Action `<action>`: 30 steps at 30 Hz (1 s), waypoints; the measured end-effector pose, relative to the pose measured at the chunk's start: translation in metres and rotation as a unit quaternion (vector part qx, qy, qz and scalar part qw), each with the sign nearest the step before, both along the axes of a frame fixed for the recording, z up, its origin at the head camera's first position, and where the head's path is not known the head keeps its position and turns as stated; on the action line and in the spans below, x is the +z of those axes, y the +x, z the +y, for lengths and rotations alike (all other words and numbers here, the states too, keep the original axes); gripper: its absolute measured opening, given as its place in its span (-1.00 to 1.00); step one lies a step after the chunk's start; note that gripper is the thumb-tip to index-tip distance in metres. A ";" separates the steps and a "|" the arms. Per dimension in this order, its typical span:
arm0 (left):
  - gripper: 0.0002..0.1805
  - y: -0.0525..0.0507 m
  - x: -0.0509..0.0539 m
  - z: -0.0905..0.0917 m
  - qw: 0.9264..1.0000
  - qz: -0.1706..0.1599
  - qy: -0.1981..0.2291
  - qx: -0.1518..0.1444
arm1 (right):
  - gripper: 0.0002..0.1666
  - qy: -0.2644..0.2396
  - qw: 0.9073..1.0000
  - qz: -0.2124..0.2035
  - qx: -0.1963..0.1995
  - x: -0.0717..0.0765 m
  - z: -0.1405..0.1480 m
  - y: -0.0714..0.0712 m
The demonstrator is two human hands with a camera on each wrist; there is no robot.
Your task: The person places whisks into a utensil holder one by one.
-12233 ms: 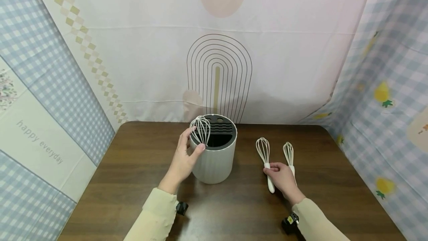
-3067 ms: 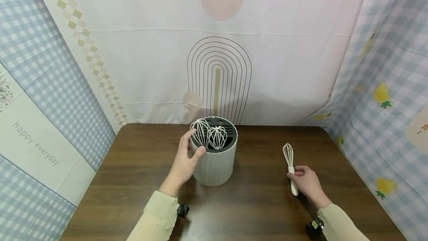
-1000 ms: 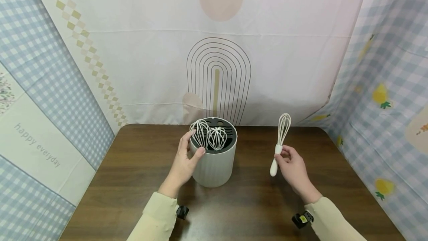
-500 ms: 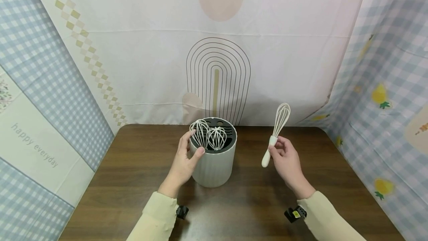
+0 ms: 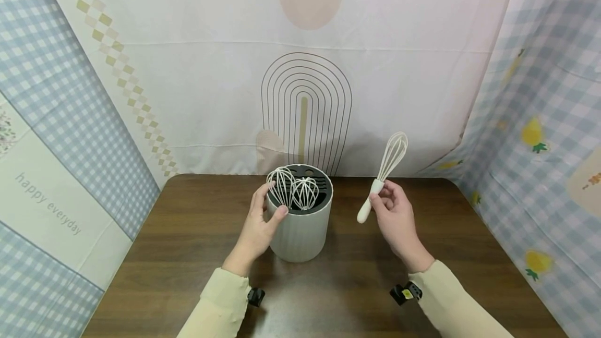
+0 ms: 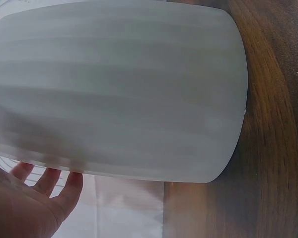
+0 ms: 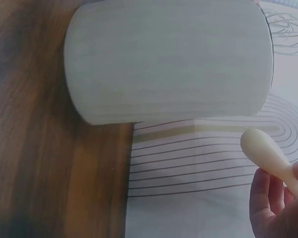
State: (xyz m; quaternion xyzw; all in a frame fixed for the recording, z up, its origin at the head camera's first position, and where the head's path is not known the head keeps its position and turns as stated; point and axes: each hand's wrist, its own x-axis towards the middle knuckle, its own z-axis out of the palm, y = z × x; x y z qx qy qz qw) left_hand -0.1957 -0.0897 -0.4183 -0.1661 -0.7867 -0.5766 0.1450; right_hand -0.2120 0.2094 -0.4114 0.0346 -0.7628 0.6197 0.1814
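Note:
A pale grey, ribbed utensil holder (image 5: 300, 239) with a black slotted top stands upright on the table. My left hand (image 5: 253, 231) holds its upper left side, thumb at the front and fingers round the rim. Two white wire whisks, a left one (image 5: 280, 184) and a right one (image 5: 305, 193), stand in its front opening, handles hidden inside. To the right, my right hand (image 5: 398, 218) pinches the white handle (image 5: 366, 209) of a third whisk above the table; its wires tilt up and right. The right wrist view shows the handle's rounded end (image 7: 262, 148) pointing toward the holder.
The brown wooden table (image 5: 197, 213) reaches back to a patterned white cloth (image 5: 216, 93). Blue checked cloth hangs at the left (image 5: 61, 56) and at the right (image 5: 559, 160). Small black cameras sit on both wrists.
A second whisk has come to stand in the holder. My right hand has lifted the last whisk off the table and moved left with it, tilting it further. My left hand stays.

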 end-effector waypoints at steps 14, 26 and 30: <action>-0.29 -0.027 -0.038 -0.005 1.000 0.006 -0.008 0.006 | -0.50 -0.061 0.996 0.051 0.038 0.019 -0.023 -0.005; -0.29 -0.028 -0.036 -0.004 1.000 0.005 -0.004 0.005 | -0.48 -0.111 0.986 0.100 0.071 0.032 -0.042 -0.006; -0.28 -0.025 -0.032 -0.003 1.000 0.004 0.001 0.005 | -0.47 -0.135 0.981 0.123 0.068 0.035 -0.051 -0.008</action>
